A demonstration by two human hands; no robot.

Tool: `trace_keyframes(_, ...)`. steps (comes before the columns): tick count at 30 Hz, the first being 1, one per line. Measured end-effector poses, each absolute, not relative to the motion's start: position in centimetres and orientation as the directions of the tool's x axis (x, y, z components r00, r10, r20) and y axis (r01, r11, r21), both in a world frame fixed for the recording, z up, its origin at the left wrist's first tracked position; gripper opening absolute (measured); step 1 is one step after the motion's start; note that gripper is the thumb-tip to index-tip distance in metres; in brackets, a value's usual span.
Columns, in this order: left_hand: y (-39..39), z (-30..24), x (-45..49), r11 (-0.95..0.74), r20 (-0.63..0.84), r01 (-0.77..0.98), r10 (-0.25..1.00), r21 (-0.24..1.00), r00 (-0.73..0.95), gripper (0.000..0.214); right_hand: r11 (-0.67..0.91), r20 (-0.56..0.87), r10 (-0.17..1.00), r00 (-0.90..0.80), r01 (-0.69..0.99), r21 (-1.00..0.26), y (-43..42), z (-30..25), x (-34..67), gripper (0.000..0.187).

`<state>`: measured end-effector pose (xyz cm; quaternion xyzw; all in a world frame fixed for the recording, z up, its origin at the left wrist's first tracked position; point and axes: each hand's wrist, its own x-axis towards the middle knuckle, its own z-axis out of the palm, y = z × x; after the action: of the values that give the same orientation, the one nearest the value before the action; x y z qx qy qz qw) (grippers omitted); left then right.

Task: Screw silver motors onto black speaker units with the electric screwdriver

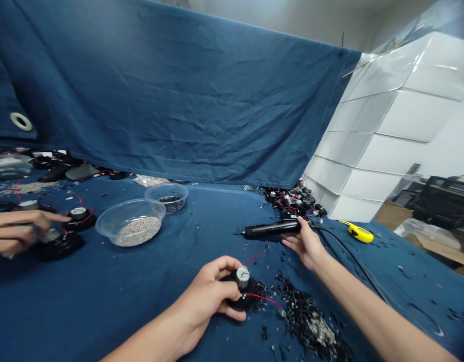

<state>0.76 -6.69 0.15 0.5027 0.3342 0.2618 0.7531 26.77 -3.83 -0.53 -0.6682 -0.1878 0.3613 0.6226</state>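
My feed: left hand (205, 296) clasping red-wired black puck (235, 296), 6 o'clock; right hand (305, 244) gripping black electric screwdriver (271, 230), 4 o'clock; loose black pieces (307, 317) remain heaped, 5 o'clock.

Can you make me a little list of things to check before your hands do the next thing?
1. Left hand holds the black round part firmly: ok.
2. Right hand holds the corded electric screwdriver: ok.
3. Screwdriver tip points away from the left hand: ok.
4. Black cord lies apart from the red wire: ok.
5. Loose black bits stay away from the black round part: not ok, some lie right beside it.
6. Screwdriver is switched off: cannot tell.
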Motion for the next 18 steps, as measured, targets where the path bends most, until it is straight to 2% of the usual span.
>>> trace_keyframes(3, -6.8, 0.1, 0.7, 0.36, -0.242, -0.054, 0.723, 0.932, 0.647, 0.031, 0.017, -0.052, 0.641, 0.766, -0.082, -0.997, -3.3, 0.2, 24.7, 0.031)
trace_keyframes(7, -6.8, 0.2, 0.5, 0.372, -0.246, -0.059, 0.716, 0.927, 0.654, 0.032, 0.189, 0.289, 0.385, 0.876, 0.232, -0.954, -3.8, 3.5, 24.3, 0.041)
trace_keyframes(10, -6.7, 0.2, 0.4, 0.374, -0.248, -0.054, 0.707, 0.926, 0.662, 0.032, 0.226, 0.499, 0.244, 0.831, 0.452, -0.863, -5.4, 6.7, 25.5, 0.047)
trace_keyframes(12, -6.6, 0.1, 0.5, 0.382, -0.255, -0.051, 0.705, 0.923, 0.661, 0.033, 0.166, 0.628, 0.223, 0.746, 0.606, -0.778, -6.7, 8.1, 26.2, 0.046)
trace_keyframes(14, -6.6, -0.1, 0.6, 0.392, -0.267, -0.047, 0.706, 0.919, 0.656, 0.034, 0.042, 0.698, 0.252, 0.67, 0.713, -0.7, -7.7, 8.6, 26.6, 0.044)
trace_keyframes(18, -6.5, -0.3, 0.6, 0.42, -0.3, -0.034, 0.699, 0.907, 0.649, 0.035, -0.15, 0.682, 0.364, 0.634, 0.763, -0.629, -8.8, 7.0, 26.7, 0.045)
